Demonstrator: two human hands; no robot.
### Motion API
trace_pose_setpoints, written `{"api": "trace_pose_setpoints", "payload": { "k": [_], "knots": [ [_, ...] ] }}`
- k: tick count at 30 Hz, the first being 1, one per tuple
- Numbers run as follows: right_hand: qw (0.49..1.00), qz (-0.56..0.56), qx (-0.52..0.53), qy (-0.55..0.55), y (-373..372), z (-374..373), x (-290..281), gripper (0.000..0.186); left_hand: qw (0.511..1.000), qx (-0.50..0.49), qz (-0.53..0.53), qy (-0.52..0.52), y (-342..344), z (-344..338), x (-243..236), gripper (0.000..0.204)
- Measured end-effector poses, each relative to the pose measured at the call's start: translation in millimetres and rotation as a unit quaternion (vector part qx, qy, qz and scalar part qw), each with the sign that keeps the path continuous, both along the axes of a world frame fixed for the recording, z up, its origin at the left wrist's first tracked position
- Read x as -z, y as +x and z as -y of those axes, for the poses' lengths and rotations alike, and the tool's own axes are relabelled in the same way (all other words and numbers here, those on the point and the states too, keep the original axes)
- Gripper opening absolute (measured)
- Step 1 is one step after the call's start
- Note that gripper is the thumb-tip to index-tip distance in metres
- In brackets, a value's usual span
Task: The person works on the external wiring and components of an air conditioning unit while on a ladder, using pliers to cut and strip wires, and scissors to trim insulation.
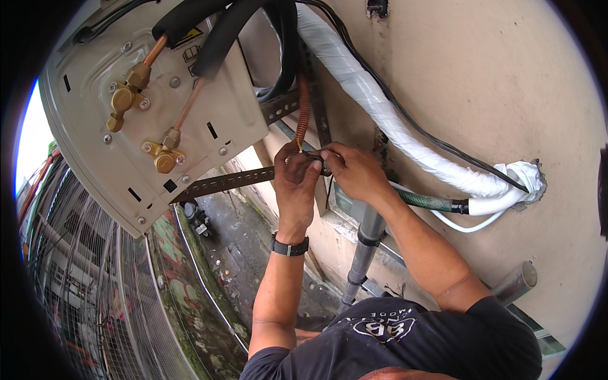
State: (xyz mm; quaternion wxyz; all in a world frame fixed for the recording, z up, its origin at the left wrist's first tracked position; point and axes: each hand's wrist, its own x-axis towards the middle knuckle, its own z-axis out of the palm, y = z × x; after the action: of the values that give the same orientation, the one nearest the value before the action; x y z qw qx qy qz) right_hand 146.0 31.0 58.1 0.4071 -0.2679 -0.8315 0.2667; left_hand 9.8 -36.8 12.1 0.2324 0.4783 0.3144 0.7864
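My left hand [295, 183] and my right hand [358, 172] meet in front of the wall, fingertips almost touching. Between them runs a thin black cable [310, 154], pinched by the fingers of both. A reddish-brown corrugated conduit [303, 117] comes down to the left fingers, with a bit of yellow wire at its lower end. The fingers partly cover the cable's ends. A black watch [290, 246] sits on my left wrist. Close by on the left stands a beige air conditioner outdoor unit [212, 161] with brass valves [124, 98] and copper pipes.
A perforated metal bracket [231, 181] supports the unit. A white-wrapped pipe bundle [380, 117] and a black cable slope to a wall hole at right. Below it are a green hose [421, 200] and grey pipes [359, 259]. Far down lies an alley with a motorbike [197, 220].
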Motion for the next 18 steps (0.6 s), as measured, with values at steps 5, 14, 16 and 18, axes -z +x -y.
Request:
{"api": "trace_pose_setpoints", "payload": {
  "k": [5, 14, 16, 18],
  "knots": [
    [0.999, 0.005, 0.007, -0.051, -1.1, -1.3, -0.2, 0.032, 1.0, -0.01, -0.016, -0.02, -0.3, -0.8, 3.0, 0.046],
    [0.936, -0.178, -0.074, 0.294, 0.0, -1.1, 6.8, 0.038, 0.923, -0.291, -0.243, -0.073, 2.5, -0.5, -1.7, 0.021],
    [0.916, -0.136, -0.073, 0.369, 4.6, 5.9, 12.8, 0.041, 0.906, -0.29, -0.302, -0.065, -2.8, -0.8, -11.1, 0.023],
    [0.925, -0.142, -0.107, 0.335, 9.0, 16.7, 15.1, 0.04, 0.905, -0.23, -0.347, -0.088, -19.4, 4.9, -14.9, 0.023]
  ]
}}
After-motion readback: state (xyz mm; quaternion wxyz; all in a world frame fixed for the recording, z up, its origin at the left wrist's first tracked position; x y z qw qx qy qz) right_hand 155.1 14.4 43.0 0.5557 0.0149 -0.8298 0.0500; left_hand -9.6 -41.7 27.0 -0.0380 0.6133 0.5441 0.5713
